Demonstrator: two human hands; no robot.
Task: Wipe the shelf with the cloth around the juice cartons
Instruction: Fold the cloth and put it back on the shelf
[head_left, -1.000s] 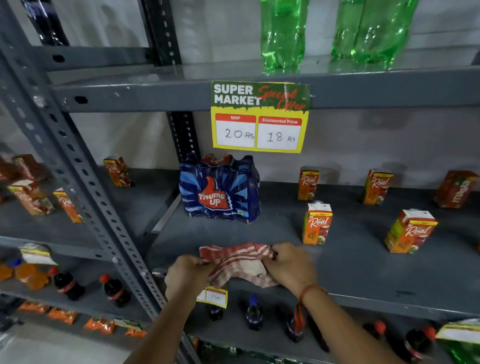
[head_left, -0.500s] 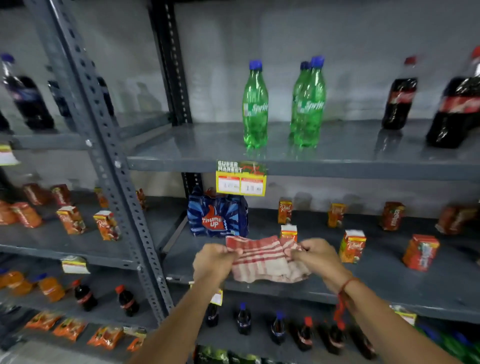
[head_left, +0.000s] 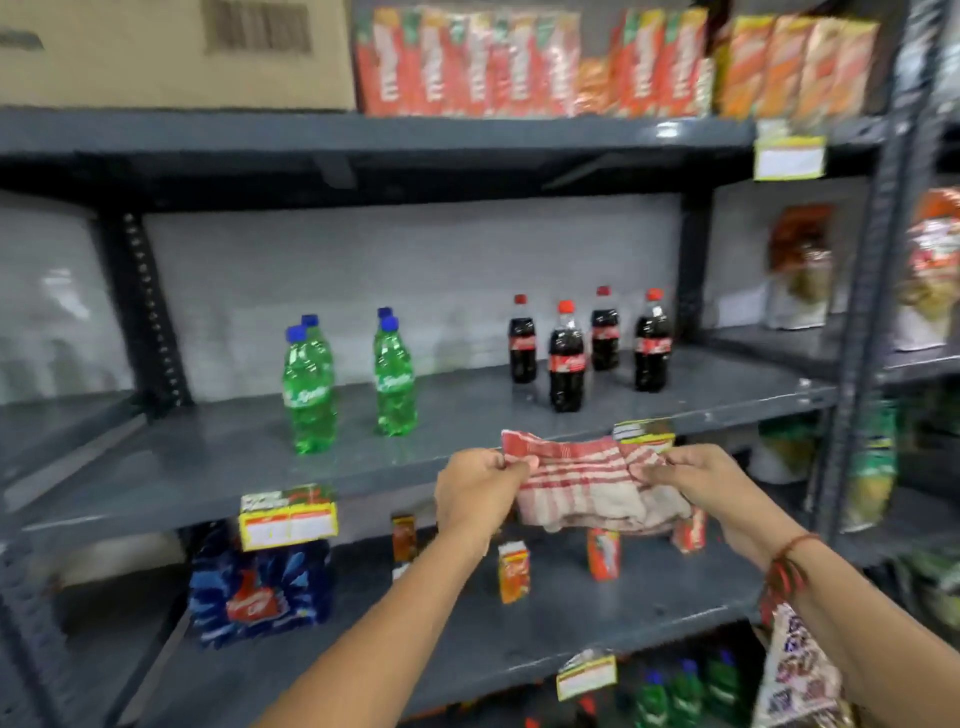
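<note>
I hold a red-and-white striped cloth (head_left: 587, 483) stretched between both hands in the air, in front of the edge of the bottle shelf. My left hand (head_left: 480, 486) pinches its left end and my right hand (head_left: 696, 475) pinches its right end. Small orange juice cartons (head_left: 513, 571) stand on the grey shelf (head_left: 571, 629) below the cloth; one carton (head_left: 602, 553) and another (head_left: 690, 532) are partly hidden behind the cloth. The cloth touches no shelf.
Green soda bottles (head_left: 309, 384) and dark cola bottles (head_left: 567, 358) stand on the shelf above. A blue shrink-wrapped soda pack (head_left: 260, 592) sits left of the cartons. Yellow price tags (head_left: 288, 522) hang on shelf edges. A grey upright post (head_left: 862, 332) stands at right.
The view has tilted up and moved back; my hands lifted the cloth off the carton shelf and spread it out at the height of the bottle shelf edge.
</note>
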